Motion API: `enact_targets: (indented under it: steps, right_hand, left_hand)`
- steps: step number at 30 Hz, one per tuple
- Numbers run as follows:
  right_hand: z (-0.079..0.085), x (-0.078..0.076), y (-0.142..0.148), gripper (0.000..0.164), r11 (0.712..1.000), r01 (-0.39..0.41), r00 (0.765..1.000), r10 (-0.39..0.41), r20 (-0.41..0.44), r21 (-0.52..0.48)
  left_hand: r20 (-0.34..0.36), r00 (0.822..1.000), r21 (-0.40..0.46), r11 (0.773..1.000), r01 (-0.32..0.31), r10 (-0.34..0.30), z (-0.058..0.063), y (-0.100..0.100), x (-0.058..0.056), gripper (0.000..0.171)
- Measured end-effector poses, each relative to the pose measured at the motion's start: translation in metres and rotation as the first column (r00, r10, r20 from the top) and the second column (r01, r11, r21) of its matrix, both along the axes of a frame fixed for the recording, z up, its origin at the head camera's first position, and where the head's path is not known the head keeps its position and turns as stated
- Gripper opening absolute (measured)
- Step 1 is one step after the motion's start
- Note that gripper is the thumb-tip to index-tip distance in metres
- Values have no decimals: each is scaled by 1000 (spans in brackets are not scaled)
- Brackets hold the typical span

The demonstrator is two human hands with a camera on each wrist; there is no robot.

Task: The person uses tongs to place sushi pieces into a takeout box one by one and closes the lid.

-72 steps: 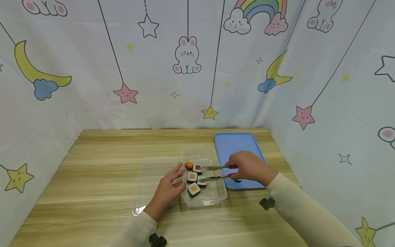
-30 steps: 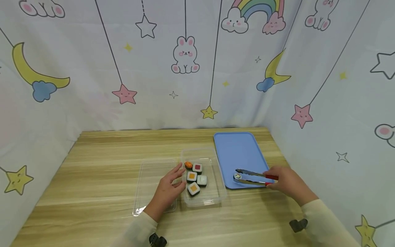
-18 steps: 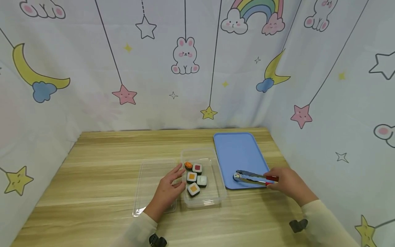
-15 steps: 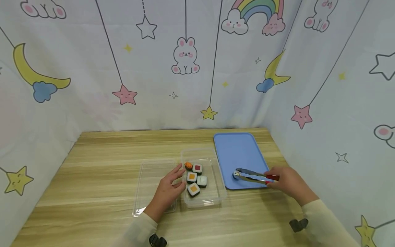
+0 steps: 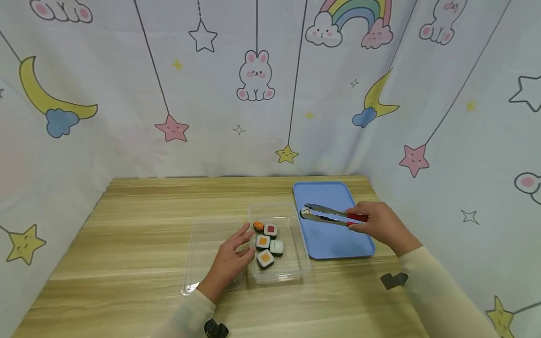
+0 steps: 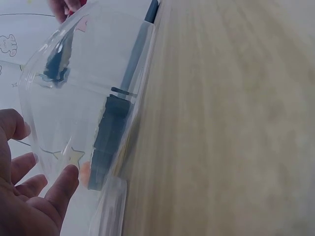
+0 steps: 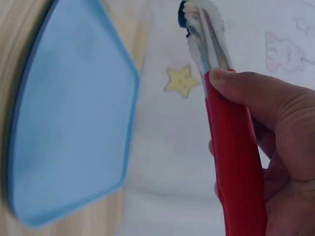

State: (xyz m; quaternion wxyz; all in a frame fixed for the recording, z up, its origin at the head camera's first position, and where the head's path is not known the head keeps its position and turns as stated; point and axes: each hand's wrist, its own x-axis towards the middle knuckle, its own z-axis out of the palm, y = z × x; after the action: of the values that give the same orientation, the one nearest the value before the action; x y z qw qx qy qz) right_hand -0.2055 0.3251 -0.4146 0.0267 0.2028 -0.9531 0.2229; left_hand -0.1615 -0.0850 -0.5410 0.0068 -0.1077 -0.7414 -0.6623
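A clear rectangular plastic box (image 5: 291, 263) stands on the light wood-grain table (image 5: 139, 225), holding five toy sushi pieces towards its left side: one topped with orange (image 5: 258, 226), one with a red centre (image 5: 270, 230), two with orange-yellow square centres (image 5: 263, 242) and one topped with white (image 5: 276, 247). To its left lies a flat, clear plastic lid (image 5: 200, 249); to its right, a blue rectangular tray (image 5: 338, 244) with rounded corners. The left hand (image 5: 230, 256) reaches over the lid, its fingers spread and slightly bent at the box's left wall; whether every fingertip touches the plastic, I cannot tell. The right hand (image 5: 378, 223) wraps thumb and fingers round the red handles of metal tongs (image 5: 327, 210), squeezing them partly together. Between the tong tips sits a small round sushi piece with a dark wrapper and pale top (image 5: 305, 212), raised above the tray near its left edge, just beside the box.
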Motion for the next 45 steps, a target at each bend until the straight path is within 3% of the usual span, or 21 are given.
enact_targets:
  steps: [5,13,23,32,35,38,41,45]
  right_hand:
    - [-1,-11,-35,38,994,-107,994,108,-25,27]
    - [5,-26,-78,33,942,-210,968,238,-81,263]
    - [3,-37,-100,31,901,-154,969,218,-117,406]
    - [3,-37,-108,33,895,-146,972,209,-108,421]
    - [3,-35,-102,36,916,-137,975,192,-110,378]
    - [1,-32,-92,42,958,-95,987,126,-99,271]
    - [-4,-28,-75,50,990,-2,997,14,-82,142]
    - [-21,-25,-41,58,983,181,982,-179,-62,30]
  left_hand:
    - [-2,1000,1,1000,9,-9,0,-1,-1,48]
    - [3,1000,-17,1000,17,-17,1,0,-2,49]
    - [-6,1000,-15,1000,18,-18,-1,-1,-5,48]
    - [0,1000,-36,999,25,-25,2,-1,-4,49]
    - [4,1000,-42,999,23,-23,2,-1,-4,50]
    - [6,1000,-38,999,20,-20,1,-1,-4,50]
    - [8,1000,-31,999,13,-13,2,-1,-3,49]
    - [20,1000,-19,1000,11,-11,2,-2,-2,49]
